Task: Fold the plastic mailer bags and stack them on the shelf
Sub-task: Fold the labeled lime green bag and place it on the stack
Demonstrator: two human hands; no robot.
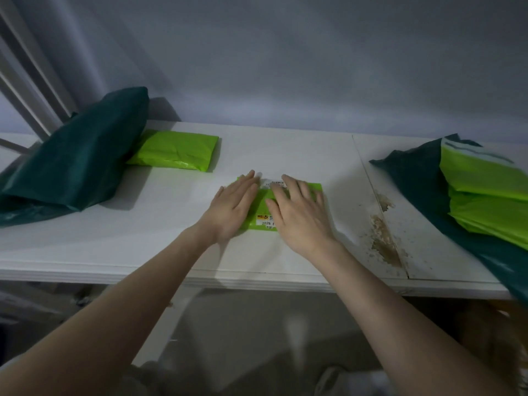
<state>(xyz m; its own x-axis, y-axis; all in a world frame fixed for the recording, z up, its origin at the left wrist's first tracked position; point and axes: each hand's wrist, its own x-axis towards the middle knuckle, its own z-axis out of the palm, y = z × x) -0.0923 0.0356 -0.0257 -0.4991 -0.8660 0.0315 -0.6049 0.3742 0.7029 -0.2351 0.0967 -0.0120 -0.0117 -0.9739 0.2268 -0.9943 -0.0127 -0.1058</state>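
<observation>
Both arms reach forward over the white shelf (171, 224), the left hand (231, 210) and right hand (300, 215) pressing flat, fingers spread, on a folded lime-green mailer bag (258, 215) at the shelf's middle.

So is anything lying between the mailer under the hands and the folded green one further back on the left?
Nothing visible. Both hands, left and right, press flat on the green mailer; only bare white shelf separates it from the folded green mailer.
</observation>
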